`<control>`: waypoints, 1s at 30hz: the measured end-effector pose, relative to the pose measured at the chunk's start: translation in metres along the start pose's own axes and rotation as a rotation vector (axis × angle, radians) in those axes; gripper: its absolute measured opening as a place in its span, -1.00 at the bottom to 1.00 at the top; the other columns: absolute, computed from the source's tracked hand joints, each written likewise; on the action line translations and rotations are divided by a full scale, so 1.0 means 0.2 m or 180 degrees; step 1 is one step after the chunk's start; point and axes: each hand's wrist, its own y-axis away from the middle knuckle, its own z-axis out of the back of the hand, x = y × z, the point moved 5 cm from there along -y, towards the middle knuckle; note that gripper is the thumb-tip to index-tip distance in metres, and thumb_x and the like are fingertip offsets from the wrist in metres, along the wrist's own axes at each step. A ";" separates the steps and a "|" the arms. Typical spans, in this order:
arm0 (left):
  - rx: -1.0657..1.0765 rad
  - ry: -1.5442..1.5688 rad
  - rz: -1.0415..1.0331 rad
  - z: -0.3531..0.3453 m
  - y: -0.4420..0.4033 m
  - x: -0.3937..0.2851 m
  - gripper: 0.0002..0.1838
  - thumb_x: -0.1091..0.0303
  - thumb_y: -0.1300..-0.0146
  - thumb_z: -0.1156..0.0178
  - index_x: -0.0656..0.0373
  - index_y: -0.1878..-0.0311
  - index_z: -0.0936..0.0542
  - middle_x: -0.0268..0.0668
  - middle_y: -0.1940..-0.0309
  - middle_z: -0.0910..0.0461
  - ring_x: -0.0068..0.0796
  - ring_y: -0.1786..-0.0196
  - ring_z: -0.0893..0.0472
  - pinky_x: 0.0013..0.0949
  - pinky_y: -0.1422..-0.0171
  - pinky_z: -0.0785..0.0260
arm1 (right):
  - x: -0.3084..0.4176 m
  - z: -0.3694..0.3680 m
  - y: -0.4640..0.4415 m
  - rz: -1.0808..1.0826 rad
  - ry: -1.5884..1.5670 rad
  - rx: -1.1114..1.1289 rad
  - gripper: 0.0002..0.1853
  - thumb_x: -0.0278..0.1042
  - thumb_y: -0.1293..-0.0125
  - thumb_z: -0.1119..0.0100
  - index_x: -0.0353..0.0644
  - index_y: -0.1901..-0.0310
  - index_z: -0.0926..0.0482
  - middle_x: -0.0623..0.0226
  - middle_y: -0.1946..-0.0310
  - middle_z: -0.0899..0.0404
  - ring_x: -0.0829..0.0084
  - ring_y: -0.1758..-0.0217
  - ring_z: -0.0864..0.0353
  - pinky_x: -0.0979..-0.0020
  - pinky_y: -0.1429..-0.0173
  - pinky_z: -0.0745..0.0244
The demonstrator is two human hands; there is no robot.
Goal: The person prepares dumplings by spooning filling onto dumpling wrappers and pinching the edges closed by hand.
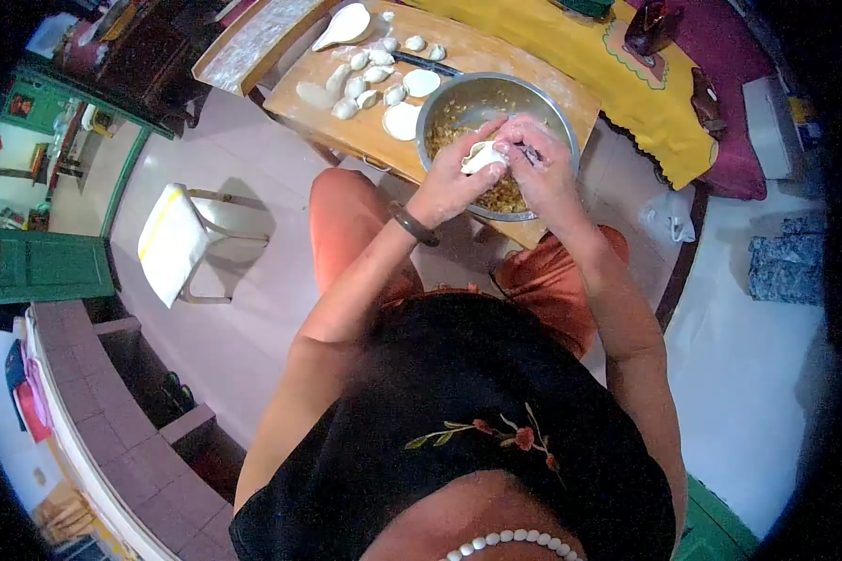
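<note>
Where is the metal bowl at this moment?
In the head view, the metal bowl sits at the right end of the wooden table, beneath the left hand and the right hand, with two flat dough rounds just to its left.

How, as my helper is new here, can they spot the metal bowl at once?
Find the floury wooden table. At its right end, below the left hand and right hand, sits the bowl: large, round and shiny, unlike the small pale dumplings nearby.

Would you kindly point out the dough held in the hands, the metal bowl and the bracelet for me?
Held dough point(483, 159), head view: its exposed white middle.
Bowl point(544, 105), head view: its bare inner wall.
Bracelet point(413, 225), head view: the middle of its visible band.
</note>
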 end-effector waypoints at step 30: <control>-0.1411 0.0398 -0.0185 0.05 0.06 0.03 -0.29 -0.14 -0.38 0.29 0.29 -0.32 -0.22 -0.33 0.30 -0.55 -0.66 0.40 -0.45 -0.58 0.35 -0.31 | -0.06 -0.02 0.05 -0.0228 -0.0086 -0.0231 -0.85 -0.41 -0.25 -0.14 -0.32 0.24 -0.56 0.35 0.39 -0.53 0.56 0.35 -0.48 0.54 0.26 -0.38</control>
